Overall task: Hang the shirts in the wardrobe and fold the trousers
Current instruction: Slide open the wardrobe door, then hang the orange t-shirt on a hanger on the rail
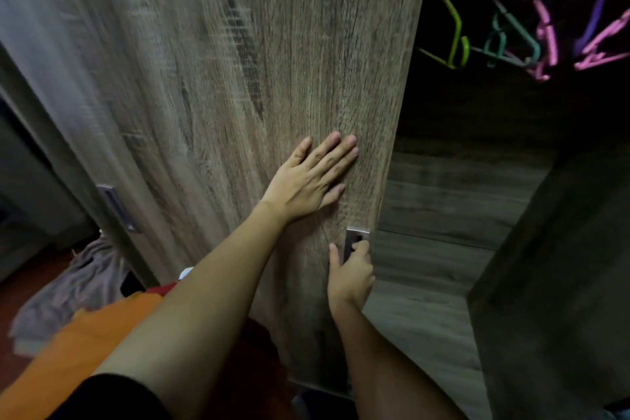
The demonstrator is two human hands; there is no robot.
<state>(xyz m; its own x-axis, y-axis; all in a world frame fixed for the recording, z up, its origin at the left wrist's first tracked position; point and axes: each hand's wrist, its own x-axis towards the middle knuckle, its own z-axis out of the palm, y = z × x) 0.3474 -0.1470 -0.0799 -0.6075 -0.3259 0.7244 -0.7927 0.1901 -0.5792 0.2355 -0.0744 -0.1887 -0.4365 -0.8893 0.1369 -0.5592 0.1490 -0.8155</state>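
Note:
A wood-grain sliding wardrobe door (238,78) fills the middle of the view. My left hand (308,177) lies flat on it with straight fingers, near its right edge. Below, my right hand (353,274) has its fingers hooked into the door's recessed metal handle (354,242). To the right the dark wardrobe interior (477,147) is exposed. Several empty plastic hangers hang at the top right: a green hanger (456,37), a teal hanger (511,41) and pink hangers (549,41). An orange garment (78,344) lies at the lower left under my left arm.
A second door with a metal handle (117,208) stands at the left. A grey cloth (71,286) lies on the red-brown floor beside it. A red fabric (163,290) peeks out by the orange garment. A dark wooden panel (552,283) rises at the right.

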